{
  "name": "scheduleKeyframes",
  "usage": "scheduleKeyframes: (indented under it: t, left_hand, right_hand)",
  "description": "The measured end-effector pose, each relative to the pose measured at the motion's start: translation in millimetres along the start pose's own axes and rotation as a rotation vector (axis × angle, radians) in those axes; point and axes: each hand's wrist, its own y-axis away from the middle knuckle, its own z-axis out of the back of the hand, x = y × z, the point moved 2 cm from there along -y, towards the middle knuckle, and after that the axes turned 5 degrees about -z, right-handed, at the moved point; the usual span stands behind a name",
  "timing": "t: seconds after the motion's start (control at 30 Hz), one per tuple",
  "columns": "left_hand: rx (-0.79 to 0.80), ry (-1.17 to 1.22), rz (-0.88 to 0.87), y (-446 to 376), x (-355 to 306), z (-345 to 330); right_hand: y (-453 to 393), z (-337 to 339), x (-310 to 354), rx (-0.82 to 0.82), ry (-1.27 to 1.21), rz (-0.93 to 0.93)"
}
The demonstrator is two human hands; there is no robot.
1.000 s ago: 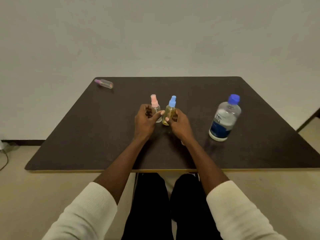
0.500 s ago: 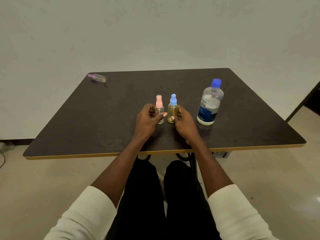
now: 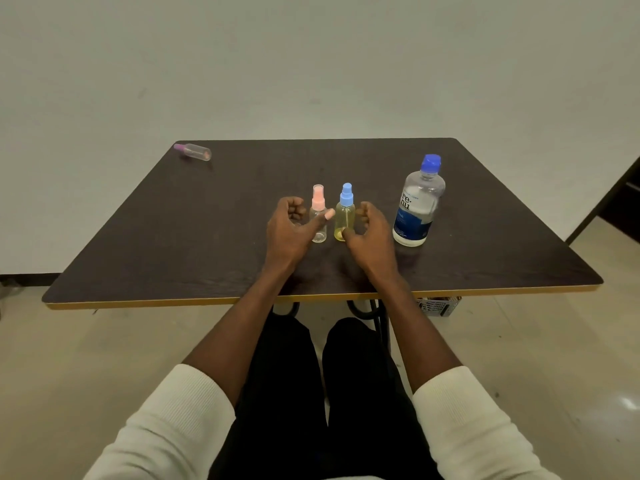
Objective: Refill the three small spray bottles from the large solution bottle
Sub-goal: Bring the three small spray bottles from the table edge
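Note:
Two small spray bottles stand upright side by side at the middle of the dark table [image 3: 194, 237]. The pink-capped one [image 3: 318, 200] is clear; the blue-capped one [image 3: 346, 216] holds yellowish liquid. My left hand [image 3: 289, 233] holds the pink-capped bottle, thumb across its front and curled fingers at its left. My right hand [image 3: 372, 237] holds the blue-capped bottle, thumb at its base and fingers at its right. The large solution bottle [image 3: 417, 202], blue cap on, stands just right of my right hand. A third small bottle [image 3: 195, 151] with a purple cap lies on its side at the far left corner.
The table's near edge [image 3: 173, 302] runs just behind my forearms, with my knees below it. A small basket [image 3: 440, 306] sits on the floor under the right side. A dark opening [image 3: 620, 202] lies at the far right. A plain wall stands behind the table.
Both hands stay at the same two bottles, which remain standing on the table. My view has shifted, so the large bottle now appears closer to my right hand.

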Motion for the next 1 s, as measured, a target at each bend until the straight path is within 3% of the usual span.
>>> scheduleKeyframes:
  t: [0.07, 0.17, 0.23, 0.37, 0.5, 0.73, 0.9, 1.0]
  left_hand:
    - [-0.08, 0.056, 0.005, 1.1, -3.6, 4.4]
    - [-0.206, 0.159, 0.002, 4.3, -1.8, 12.4]
    - [-0.273, 0.16, 0.032, 5.8, 4.5, 23.4]
    - [-0.296, 0.089, 0.033, -3.3, 18.8, 62.0]
    - [-0.302, -0.083, 0.042, -32.0, 39.8, 122.4]
    - [-0.339, -0.345, 0.141, -100.6, 95.6, 198.0]
    - [-0.292, -0.393, 0.194, -175.9, 144.8, 206.5]
    - [-0.278, -0.445, 0.17, -189.4, 148.6, 202.7]
  right_hand:
    - [12.3, 6.7, 12.0, -0.146, 0.01, 0.081]
    - [37.0, 11.4, 30.4, -0.443, 0.023, 0.379]
    - [51.9, 0.8, 43.4, -0.49, 0.039, 0.533]
    - [60.0, -48.9, 84.4, -0.241, 0.026, 0.666]
    - [31.6, -118.0, 118.3, 0.013, 0.011, 0.491]
    - [-56.7, -232.5, 135.9, 0.121, -0.025, 0.193]
    - [-135.0, -309.4, 139.2, 0.195, 0.061, 0.177]
    - [-151.9, -318.8, 141.2, 0.206, 0.157, 0.199]
